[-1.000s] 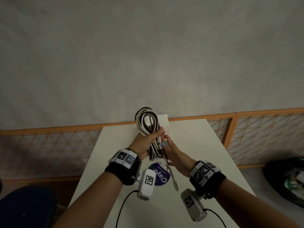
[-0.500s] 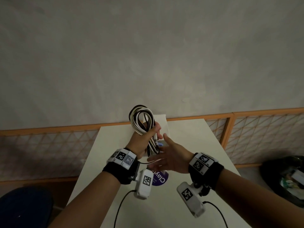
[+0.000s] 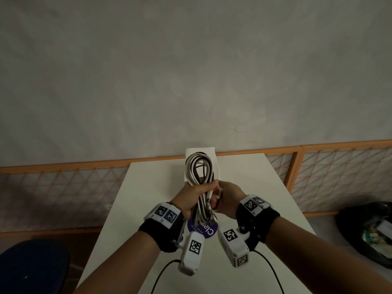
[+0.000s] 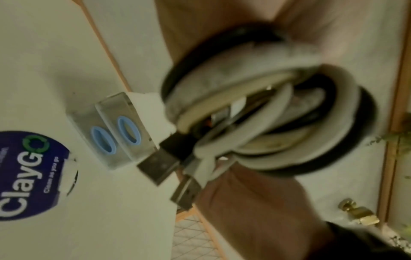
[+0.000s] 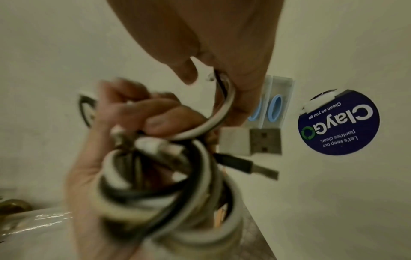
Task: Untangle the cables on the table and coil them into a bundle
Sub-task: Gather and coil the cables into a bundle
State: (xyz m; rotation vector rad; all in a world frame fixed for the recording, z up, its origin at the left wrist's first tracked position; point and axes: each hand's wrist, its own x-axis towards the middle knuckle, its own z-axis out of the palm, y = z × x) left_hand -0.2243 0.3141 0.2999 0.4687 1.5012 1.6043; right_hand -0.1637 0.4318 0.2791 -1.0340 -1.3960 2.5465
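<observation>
Cables (image 3: 199, 177), smooth round white and black cords, stand as a long oval coil above the matte white tabletop (image 3: 148, 187). The left hand (image 3: 192, 195) clenches the coil's waist; the right hand (image 3: 228, 198), at its 3 o'clock, pinches a white and black strand. Only the wrist views show the flat metal USB plugs (image 4: 159, 166) hanging from the coil, and two clear blocks (image 4: 115, 130) with pale blue oval rings. A round dark blue sticker (image 5: 338, 123) lies flat at the blocks' 3 o'clock in the right wrist view.
</observation>
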